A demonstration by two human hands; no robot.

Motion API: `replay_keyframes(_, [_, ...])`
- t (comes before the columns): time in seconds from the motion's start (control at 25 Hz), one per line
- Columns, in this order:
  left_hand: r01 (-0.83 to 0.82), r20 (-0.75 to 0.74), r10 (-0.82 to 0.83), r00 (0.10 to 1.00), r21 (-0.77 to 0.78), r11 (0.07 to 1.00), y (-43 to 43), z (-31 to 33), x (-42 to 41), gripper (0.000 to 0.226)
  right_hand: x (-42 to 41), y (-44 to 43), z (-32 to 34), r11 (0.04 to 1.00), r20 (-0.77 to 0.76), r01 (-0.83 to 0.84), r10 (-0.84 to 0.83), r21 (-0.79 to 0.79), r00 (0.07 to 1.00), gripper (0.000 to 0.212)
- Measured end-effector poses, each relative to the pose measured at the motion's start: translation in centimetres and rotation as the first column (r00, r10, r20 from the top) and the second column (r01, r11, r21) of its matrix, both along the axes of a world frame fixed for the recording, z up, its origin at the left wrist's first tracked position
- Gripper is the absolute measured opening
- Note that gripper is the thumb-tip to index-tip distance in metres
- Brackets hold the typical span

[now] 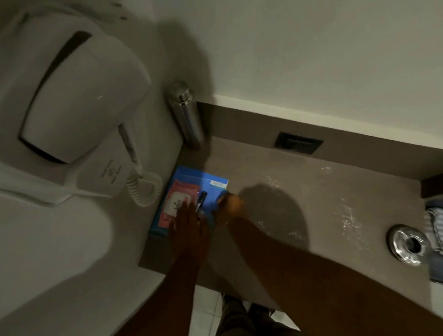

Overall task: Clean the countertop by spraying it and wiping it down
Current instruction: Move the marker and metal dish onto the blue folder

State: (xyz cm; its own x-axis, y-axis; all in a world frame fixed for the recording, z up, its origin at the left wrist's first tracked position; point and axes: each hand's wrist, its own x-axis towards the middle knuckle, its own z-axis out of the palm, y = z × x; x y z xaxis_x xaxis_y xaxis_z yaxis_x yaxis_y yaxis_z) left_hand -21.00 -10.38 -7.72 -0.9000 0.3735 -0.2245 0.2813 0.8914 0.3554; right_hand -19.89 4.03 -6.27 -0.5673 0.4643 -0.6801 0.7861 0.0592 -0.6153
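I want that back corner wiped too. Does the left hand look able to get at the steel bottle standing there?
Probably yes. The left hand rests on the blue packet, and the steel bottle stands just beyond it with only bare countertop between. The hair dryer cord hangs off to the side.

Countertop (310,203): grey-brown stone-look slab w/ raised back lip along the far wall, wet droplets glinting across mid and right. Far left corner: steel bottle (185,115), upright, against the wall. Near-left of that: blue folder (210,180) flat on the slab, pink packet (181,195) and dark pen (201,200) on top. Black recessed socket plate (298,142) far centre. Chrome round ashtray-like dish (408,244) at right edge.
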Motion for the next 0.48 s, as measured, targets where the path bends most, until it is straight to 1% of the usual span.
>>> replay_keyframes(0.04, [0.022, -0.065, -0.023, 0.998, -0.015, 1.000, -0.1, 0.1, 0.3, 0.056, 1.2, 0.4, 0.3, 0.996, -0.015, -0.028, 0.029, 0.081, 0.999, 0.020])
replay_keyframes(0.08, [0.084, -0.132, -0.083, 0.988, 0.001, 0.996, 0.6, 0.2, 1.0, 0.059, 3.2, 1.8, 0.9, 0.989, -0.045, -0.024, 0.030, 0.147, 0.999, 0.021])
replay_keyframes(0.12, [0.169, -0.191, -0.162, 0.968, 0.018, 0.985, 2.0, 0.1, 1.7, 0.059, 5.6, 4.0, 1.5, 0.979, -0.062, -0.018, 0.031, 0.203, 0.998, 0.023])
replay_keyframes(0.16, [0.248, -0.220, -0.237, 0.946, 0.022, 0.969, 3.4, -0.1, 2.5, 0.059, 8.4, 6.3, 2.0, 0.963, -0.045, -0.011, 0.024, 0.270, 0.999, 0.028])
replay_keyframes(0.24, [0.417, -0.171, -0.412, 0.895, -0.005, 0.909, 7.4, -0.1, 4.8, 0.062, 14.8, 11.5, 3.2, 0.903, 0.032, 0.001, -0.017, 0.430, 0.999, 0.039])
replay_keyframes(0.28, [0.516, -0.150, -0.512, 0.846, -0.016, 0.856, 9.8, 0.1, 6.3, 0.063, 18.8, 14.0, 3.6, 0.861, 0.036, 0.050, -0.079, 0.506, 0.996, 0.045])
replay_keyframes(0.36, [0.684, -0.130, -0.687, 0.715, -0.070, 0.726, 13.8, 0.2, 9.3, 0.065, 25.6, 18.0, 4.0, 0.770, 0.037, 0.144, -0.213, 0.622, 0.976, 0.062])
replay_keyframes(0.4, [0.746, -0.109, -0.751, 0.651, -0.093, 0.660, 15.5, 0.3, 10.7, 0.065, 28.5, 19.8, 4.2, 0.747, 0.088, 0.149, -0.268, 0.648, 0.959, 0.074])
replay_keyframes(0.44, [0.791, -0.089, -0.798, 0.597, -0.106, 0.603, 17.0, 0.6, 12.2, 0.066, 31.0, 21.3, 4.4, 0.760, 0.169, 0.134, -0.307, 0.636, 0.937, 0.086])
replay_keyframes(0.48, [0.820, -0.082, -0.828, 0.555, -0.112, 0.561, 18.3, 0.8, 13.7, 0.066, 33.1, 22.4, 4.4, 0.793, 0.241, 0.132, -0.332, 0.595, 0.912, 0.096])
